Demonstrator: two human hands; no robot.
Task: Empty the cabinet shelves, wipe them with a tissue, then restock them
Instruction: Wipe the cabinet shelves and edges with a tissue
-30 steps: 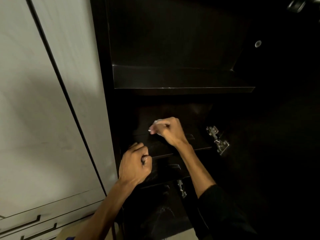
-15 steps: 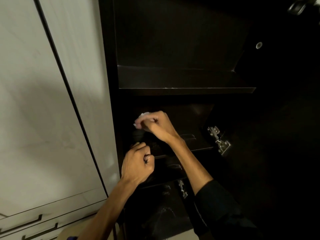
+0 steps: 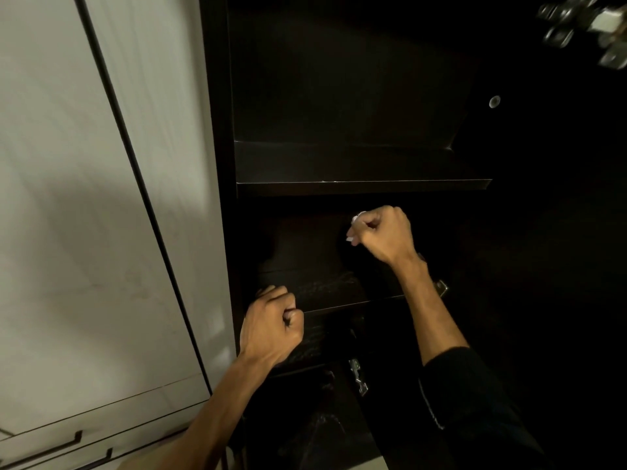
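A dark open cabinet fills the middle of the head view, with a bare upper shelf [image 3: 356, 164] and a lower shelf [image 3: 319, 286] beneath it. My right hand [image 3: 383, 235] reaches into the lower compartment and grips a crumpled white tissue [image 3: 353, 227], only bits of which show past the fingers. It is held against the shelf's back area on the right side. My left hand [image 3: 271, 327] is a closed fist at the front edge of the lower shelf, near the cabinet's left wall; nothing is visible in it.
A pale closed cabinet door [image 3: 84, 198] with drawer handles [image 3: 51, 449] lies to the left. Metal hinges [image 3: 359, 378] sit on the cabinet's right side, another hinge [image 3: 583, 32] at top right. The open dark door takes up the right of the view.
My right hand swept the tissue left across the lower shelf, then back to the right. My left hand stayed fisted at the shelf's front edge.
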